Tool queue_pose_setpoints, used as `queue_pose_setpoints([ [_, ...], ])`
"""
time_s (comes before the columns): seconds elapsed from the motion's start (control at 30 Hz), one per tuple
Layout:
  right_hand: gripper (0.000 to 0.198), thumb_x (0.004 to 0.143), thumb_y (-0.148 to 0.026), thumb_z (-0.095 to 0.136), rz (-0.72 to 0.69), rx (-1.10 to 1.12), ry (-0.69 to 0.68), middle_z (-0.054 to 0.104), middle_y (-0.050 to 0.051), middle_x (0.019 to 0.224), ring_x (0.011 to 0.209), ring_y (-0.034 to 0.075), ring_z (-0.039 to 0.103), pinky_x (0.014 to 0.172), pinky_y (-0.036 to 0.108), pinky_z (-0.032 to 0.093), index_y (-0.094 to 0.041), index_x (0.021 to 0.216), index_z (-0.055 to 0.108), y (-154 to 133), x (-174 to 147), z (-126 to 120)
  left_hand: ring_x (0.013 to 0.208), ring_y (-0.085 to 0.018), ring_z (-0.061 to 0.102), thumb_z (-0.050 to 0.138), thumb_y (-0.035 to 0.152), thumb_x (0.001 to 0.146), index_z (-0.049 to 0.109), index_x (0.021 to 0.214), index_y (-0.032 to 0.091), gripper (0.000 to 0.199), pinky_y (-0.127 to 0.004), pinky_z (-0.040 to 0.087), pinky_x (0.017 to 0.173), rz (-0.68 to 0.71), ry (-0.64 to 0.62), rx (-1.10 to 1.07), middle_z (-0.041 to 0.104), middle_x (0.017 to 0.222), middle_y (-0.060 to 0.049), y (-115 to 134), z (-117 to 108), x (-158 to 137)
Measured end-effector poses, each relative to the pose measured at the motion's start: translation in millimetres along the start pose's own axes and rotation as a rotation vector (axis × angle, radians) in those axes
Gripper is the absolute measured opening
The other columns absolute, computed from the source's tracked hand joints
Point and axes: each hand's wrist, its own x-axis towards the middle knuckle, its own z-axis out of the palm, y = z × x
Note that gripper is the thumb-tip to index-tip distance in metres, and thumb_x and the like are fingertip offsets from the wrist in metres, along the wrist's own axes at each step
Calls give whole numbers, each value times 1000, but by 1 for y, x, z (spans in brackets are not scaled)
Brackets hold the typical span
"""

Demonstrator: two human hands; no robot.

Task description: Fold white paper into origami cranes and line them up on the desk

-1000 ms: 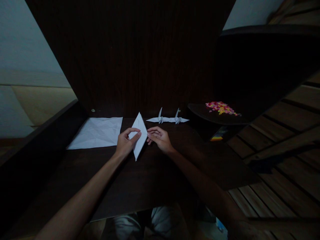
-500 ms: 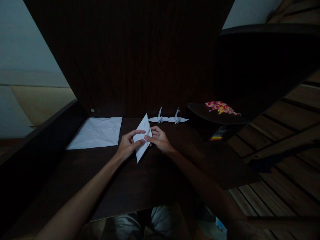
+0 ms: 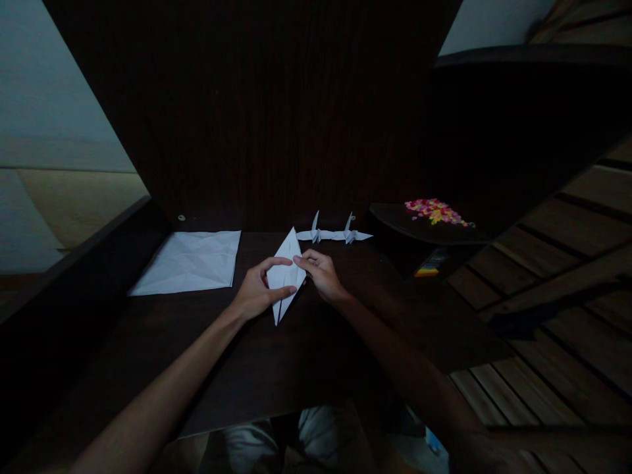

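Left hand point(image 3: 257, 288) grips the folded paper diamond point(image 3: 285, 276) from its left side, thumb and forefinger parted on the upper face, remaining fingers largely hidden; right hand point(image 3: 320, 273) pinches its right edge, thumb on top, fingers curled at and behind the margin. Diamond therefore sits between the two hands, upper and lower points protruding clear of both. Taking the diamond as reference: dark upright panel point(image 3: 276, 112) stands beyond it. Dark desk point(image 3: 276, 375) extends beneath it and to both sides; whether the two touch cannot be determined. Curved shelf point(image 3: 419, 232) is well off to its right, on the far side. White paper sheets point(image 3: 190, 263), visibly creased, lie flat to its left, apart from it. Diamond itself is white, tilted slightly, with a dark line along its lower half. Two folded paper figures point(image 3: 350, 236), each with one upright point, stand end to end beyond it to the right; its upper tip appears just beside the nearer one. Small coloured pieces point(image 3: 437, 210), heaped on the shelf, are farther right of it.
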Motion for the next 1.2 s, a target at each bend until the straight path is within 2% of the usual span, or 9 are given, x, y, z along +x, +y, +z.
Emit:
queue_pose_setpoints([
  [0.2,30,70,-43,67,9,-25,74,49,-5,48,41,9,44,34,21,34,-18,59,54,1,0,0,78,-20,64,81,23,54,60,107,17,57,-33,51,71,-20,-32,-33,67,94,-5,3,2,-3],
  [0.37,34,70,-48,68,-9,-18,57,52,-5,50,42,9,47,34,19,36,-19,64,52,1,-1,3,79,-18,62,82,23,53,61,107,18,59,-29,50,67,13,-7,-4,64,95,-4,4,1,-2],
  [0.53,43,63,-49,75,104,-3,-96,56,-10,56,39,7,50,33,18,41,-22,79,45,2,-3,6,60,-13,56,78,28,59,63,110,18,55,-23,45,52,13,155,-6,63,80,-1,3,-2,2],
  [0.67,41,66,-51,72,151,-42,-222,56,-8,52,40,8,52,36,18,45,-19,73,46,5,-3,5,58,-11,54,72,33,67,65,111,18,47,-23,45,53,25,251,-69,63,82,-2,0,-4,4],
  [0.77,42,71,-55,67,158,-83,-284,58,-4,51,40,8,53,38,19,46,-17,65,50,6,-3,4,59,-11,55,72,34,68,67,106,19,41,-22,44,53,38,320,-76,65,87,-3,-1,-4,5],
  [0.87,42,71,-55,67,148,-107,-318,60,-2,54,42,7,53,40,19,45,-15,63,54,7,-3,4,56,-11,54,75,32,64,70,99,19,38,-22,40,47,22,401,-18,66,84,-2,1,-2,5],
  [1.0,40,69,-52,69,136,-103,-323,60,-2,54,43,7,53,41,20,45,-15,63,55,7,-5,7,57,-14,56,77,31,62,71,96,17,37,-22,40,45,-5,429,-6,66,73,-2,3,-1,5],
  [1.2,38,68,-50,70,114,-109,-327,58,-3,55,45,8,53,44,21,45,-16,66,54,8,-7,9,58,-14,57,76,34,63,71,95,18,36,-21,40,43,-24,483,24,67,74,-2,0,-2,5],
])
